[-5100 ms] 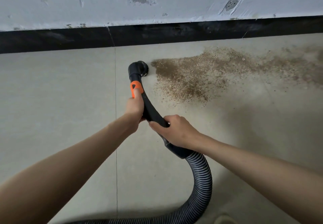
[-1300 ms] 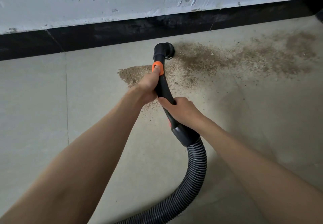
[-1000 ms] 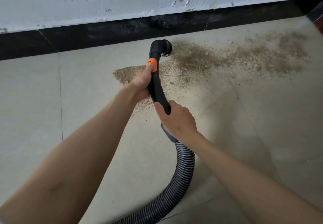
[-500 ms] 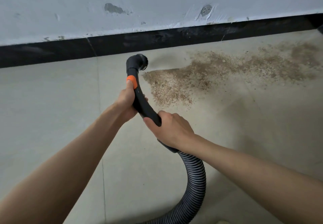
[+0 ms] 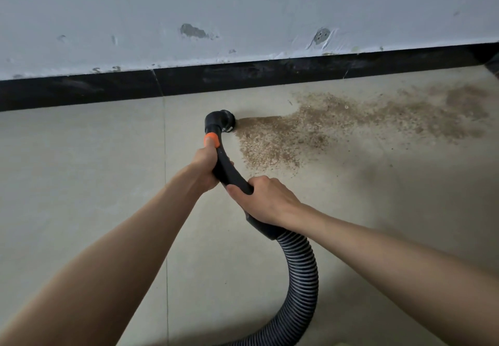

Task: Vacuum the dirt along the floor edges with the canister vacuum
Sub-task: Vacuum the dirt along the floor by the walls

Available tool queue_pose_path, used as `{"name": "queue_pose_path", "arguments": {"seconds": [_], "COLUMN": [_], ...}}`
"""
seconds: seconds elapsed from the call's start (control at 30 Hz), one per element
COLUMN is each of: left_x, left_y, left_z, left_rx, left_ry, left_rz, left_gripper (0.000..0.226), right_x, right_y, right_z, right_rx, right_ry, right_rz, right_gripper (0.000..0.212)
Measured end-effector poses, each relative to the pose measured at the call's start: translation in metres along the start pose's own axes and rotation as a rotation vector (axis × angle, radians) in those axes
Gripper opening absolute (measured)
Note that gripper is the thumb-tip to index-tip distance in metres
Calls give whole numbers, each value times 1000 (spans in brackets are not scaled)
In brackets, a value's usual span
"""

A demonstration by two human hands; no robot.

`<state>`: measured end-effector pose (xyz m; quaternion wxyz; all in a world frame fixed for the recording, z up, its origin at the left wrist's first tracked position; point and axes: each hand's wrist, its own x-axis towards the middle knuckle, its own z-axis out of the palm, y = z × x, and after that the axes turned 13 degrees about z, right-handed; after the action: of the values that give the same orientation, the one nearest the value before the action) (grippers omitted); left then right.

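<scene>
Vacuum hose [image 5: 302, 272] rises from the near edge, ribbed and curving up to the black wand [image 5: 229, 172], where both hands work. The right hand [image 5: 267, 199] wraps its fingers round the wand's near end, just above the hose cuff; the left hand [image 5: 205, 164] grips further up, just below the orange collar [image 5: 212, 140]. Beyond them the nozzle [image 5: 222, 122] sits on the floor [image 5: 81, 183] at the left tip of the dirt [image 5: 324, 132], which spreads rightward along the black skirting [image 5: 243, 78].

Half a second ago the nozzle stood slightly off the patch's left end; now it touches the edge of the pile. A second ago it was deep in the patch, so the strokes seem to run back and forth, and the left end has been cut back to a clean line. Most of the dirt is yet to be lifted, I judge.

The canister itself is out of view, the hose being cut off at the bottom. The nozzle's mouth faces away, so whether it lies flat on the tile cannot be told. The dirt's far right end fades near the frame edge.
</scene>
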<state>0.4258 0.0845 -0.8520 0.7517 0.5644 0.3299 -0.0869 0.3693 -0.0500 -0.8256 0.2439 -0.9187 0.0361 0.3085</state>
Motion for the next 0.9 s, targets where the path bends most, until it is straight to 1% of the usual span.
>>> {"name": "queue_pose_path", "arguments": {"seconds": [0.13, 0.23, 0.47, 0.7, 0.9], "left_x": [6, 10, 12, 17, 25], "left_y": [-3, -3, -14, -16, -22], "left_z": [15, 28, 65, 99, 131], "left_rx": [-8, 3, 119, 122, 180], "left_ry": [54, 62, 28, 7, -49], "left_rz": [38, 37, 82, 86, 91], "left_gripper": [36, 36, 36, 36, 48], "right_x": [6, 9, 12, 22, 34], "right_y": [6, 15, 49, 72, 99], "right_z": [-15, -27, -38, -56, -67], "right_rx": [10, 35, 128, 188, 211], "right_ry": [-6, -3, 2, 30, 77], "right_rz": [-7, -12, 17, 28, 65], "right_gripper": [50, 50, 53, 53, 53]}}
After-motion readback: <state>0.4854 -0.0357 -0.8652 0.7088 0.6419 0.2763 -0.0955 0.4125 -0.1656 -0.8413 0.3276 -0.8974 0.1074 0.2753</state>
